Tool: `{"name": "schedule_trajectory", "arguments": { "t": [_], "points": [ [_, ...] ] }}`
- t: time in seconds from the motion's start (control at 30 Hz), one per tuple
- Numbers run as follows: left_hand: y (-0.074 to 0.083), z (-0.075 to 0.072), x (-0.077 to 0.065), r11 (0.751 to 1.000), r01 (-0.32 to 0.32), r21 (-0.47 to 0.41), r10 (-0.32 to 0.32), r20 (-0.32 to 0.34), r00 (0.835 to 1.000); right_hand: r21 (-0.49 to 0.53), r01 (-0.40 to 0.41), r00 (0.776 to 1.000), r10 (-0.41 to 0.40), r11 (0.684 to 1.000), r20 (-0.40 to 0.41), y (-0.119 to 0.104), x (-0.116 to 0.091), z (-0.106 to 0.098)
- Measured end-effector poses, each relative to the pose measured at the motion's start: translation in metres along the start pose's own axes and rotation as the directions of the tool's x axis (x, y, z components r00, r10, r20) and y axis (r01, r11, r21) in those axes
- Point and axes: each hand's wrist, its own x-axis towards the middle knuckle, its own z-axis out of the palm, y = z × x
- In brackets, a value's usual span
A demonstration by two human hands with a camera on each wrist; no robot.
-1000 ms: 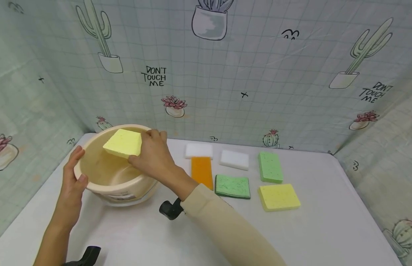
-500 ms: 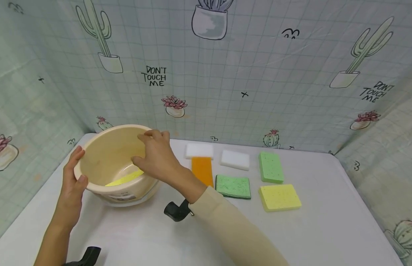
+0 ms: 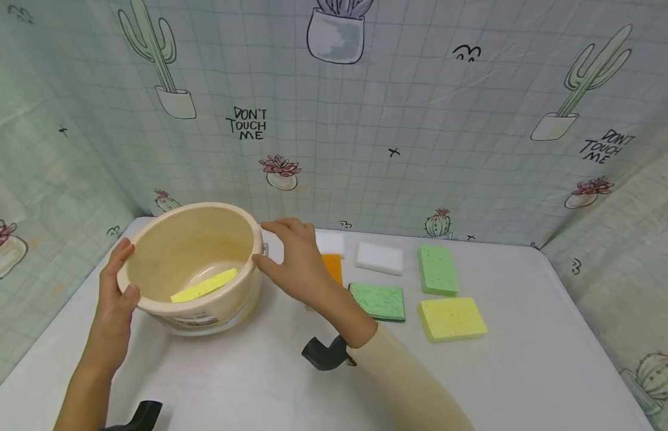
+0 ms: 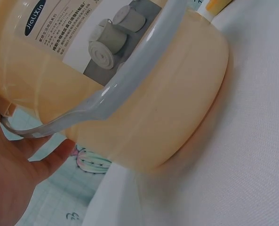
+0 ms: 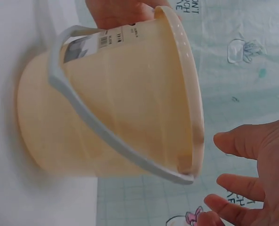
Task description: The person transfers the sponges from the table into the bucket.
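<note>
Cactus-print backdrop (image 3: 339, 114), white worktop (image 3: 231, 383): yellow sponge (image 3: 206, 285) down in the bucket (image 3: 178, 248), right hand (image 3: 300, 263) bare

The yellow sponge lies low inside the bucket, left of the right hand's fingers, its near part hidden by the rim. A second ago those fingers were holding it above the opening; now they have let go and come out past the rim. They are spread, holding nothing, and the right wrist view shows a gap between them and the bucket.

The left hand (image 3: 111, 305) has barely shifted: its thumb and fingers grip the rim across the opening from the right fingers.

So this sponge looks settled in place and the right hand seems free, with six more outside the bucket. Just behind the right fingers are a white sponge (image 3: 332, 242) and an orange sponge (image 3: 334, 265), both partly covered by that hand. Farther right of the fingers lie another white sponge (image 3: 379, 258) and a plain green sponge (image 3: 438, 270); closer to the wrist is a dark-edged green sponge (image 3: 379, 301), with a second yellow sponge (image 3: 453, 319) to its right
</note>
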Motion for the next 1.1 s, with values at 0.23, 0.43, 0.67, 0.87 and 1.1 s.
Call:
{"name": "schedule_trajectory", "arguments": {
  "t": [0.23,0.43,0.67,0.87,1.1],
  "points": [
    [-0.002,-0.001,-0.001,1.0,-0.013,-0.022,0.014,0.013,1.0,0.025,-0.028,0.999,0.029,0.999,-0.038,0.016,-0.021,-0.005],
    [-0.003,-0.001,-0.002,0.999,-0.007,-0.034,0.007,0.017,1.0,0.038,-0.05,0.995,0.053,0.998,-0.083,0.029,-0.038,-0.004],
    [-0.002,-0.001,-0.001,0.998,0.004,-0.056,-0.003,0.019,1.0,0.011,-0.099,0.983,0.1,0.995,-0.154,0.047,-0.058,0.005],
    [-0.003,-0.001,0.001,0.998,0.006,-0.063,-0.006,0.01,1.0,0.002,-0.169,0.967,0.166,0.986,-0.194,0.064,-0.078,0.019],
    [-0.005,0.0,0.0,0.997,-0.001,-0.077,0.002,0.015,1.0,-0.045,-0.206,0.95,0.188,0.978,-0.249,0.08,-0.093,0.035]
  ]
}}
